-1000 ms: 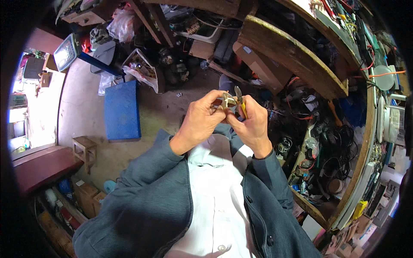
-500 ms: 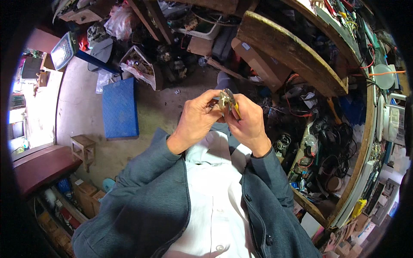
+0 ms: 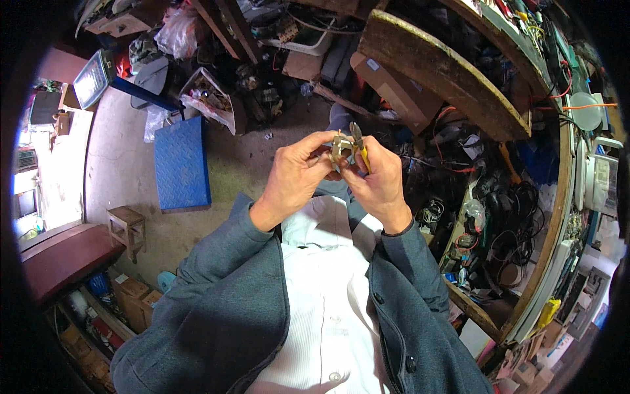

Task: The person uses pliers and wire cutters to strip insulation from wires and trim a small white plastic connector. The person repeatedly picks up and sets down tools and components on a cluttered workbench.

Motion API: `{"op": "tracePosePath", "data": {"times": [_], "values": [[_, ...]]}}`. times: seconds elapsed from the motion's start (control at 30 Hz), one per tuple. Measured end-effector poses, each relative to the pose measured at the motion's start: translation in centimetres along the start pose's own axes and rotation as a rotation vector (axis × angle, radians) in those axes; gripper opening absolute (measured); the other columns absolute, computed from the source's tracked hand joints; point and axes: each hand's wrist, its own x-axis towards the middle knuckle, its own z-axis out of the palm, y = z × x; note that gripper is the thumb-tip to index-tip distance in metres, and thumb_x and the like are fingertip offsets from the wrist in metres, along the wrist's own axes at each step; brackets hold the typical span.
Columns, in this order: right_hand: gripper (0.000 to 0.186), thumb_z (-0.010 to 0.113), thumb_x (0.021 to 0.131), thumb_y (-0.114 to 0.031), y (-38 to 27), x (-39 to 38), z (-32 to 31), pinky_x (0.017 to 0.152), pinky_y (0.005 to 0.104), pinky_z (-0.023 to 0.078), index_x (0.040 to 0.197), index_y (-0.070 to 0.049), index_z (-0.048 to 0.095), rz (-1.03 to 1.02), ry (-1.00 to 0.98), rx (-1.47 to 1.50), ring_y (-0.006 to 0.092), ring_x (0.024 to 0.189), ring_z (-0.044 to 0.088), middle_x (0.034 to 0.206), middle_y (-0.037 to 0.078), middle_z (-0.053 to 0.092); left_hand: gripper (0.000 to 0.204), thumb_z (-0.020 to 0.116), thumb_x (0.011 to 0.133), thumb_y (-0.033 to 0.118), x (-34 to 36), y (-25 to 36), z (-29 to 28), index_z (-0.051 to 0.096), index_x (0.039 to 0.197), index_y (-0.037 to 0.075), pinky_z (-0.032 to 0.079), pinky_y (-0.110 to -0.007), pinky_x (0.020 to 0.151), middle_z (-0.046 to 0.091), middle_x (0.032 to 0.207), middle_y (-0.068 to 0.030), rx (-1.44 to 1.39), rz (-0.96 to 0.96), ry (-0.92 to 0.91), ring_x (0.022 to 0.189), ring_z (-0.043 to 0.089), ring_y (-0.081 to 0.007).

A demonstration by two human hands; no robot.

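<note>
A small light metal-looking part (image 3: pixel 339 149) sits between the fingertips of my left hand (image 3: pixel 295 174), which is closed on it in front of my chest. Beside it my right hand (image 3: pixel 377 180) grips yellow-handled pliers (image 3: pixel 365 155), their dark jaws pointing up above my fingers. The two hands are close together at the part, and some fingertips are hidden behind it and behind my thumbs. The finer detail of the part is too small to make out.
A blue platform scale (image 3: pixel 180 164) with a display (image 3: pixel 92 79) and a wooden stool (image 3: pixel 128 230) stand on the floor (image 3: pixel 118 171) at my left. A heavy plank (image 3: pixel 440 72), tangled cables (image 3: pixel 499 223) and a cluttered shelf edge (image 3: pixel 551 262) lie at my right; boxes (image 3: pixel 138 302) are lower left.
The pliers tilted in over the part half a second ago; now they stand upright again beside it, jaws higher. Both hands have shifted slightly up and left in view.
</note>
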Motion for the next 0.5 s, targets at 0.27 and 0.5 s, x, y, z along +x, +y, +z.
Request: {"op": "tracePosePath", "data": {"times": [0.27,0.5], "values": [[0.021,0.079,0.081,-0.002,0.24,-0.18,0.08,0.056,0.0284,0.043,0.092,-0.001,0.061,0.156,0.047,0.114,0.0130,0.062,0.049,0.070,0.005,0.051,0.032,0.053,0.101,-0.004,-0.11,-0.81,0.07,0.059,0.133,0.002,0.063,-0.036,0.089,0.068,0.121,-0.0114,-0.016,0.026,0.009,0.105,0.069,-0.0195],[0.025,0.080,0.079,-0.001,0.53,0.29,-0.41,0.057,0.0281,0.044,0.084,-0.001,0.055,0.139,0.034,0.153,0.0134,0.062,0.052,0.071,0.005,0.052,0.033,0.052,0.100,-0.006,-0.09,-0.62,-0.21,0.059,0.132,0.002,0.063,-0.037,0.090,0.069,0.119,-0.0125,-0.073,0.008,-0.052,0.107,0.070,-0.0226]]}}
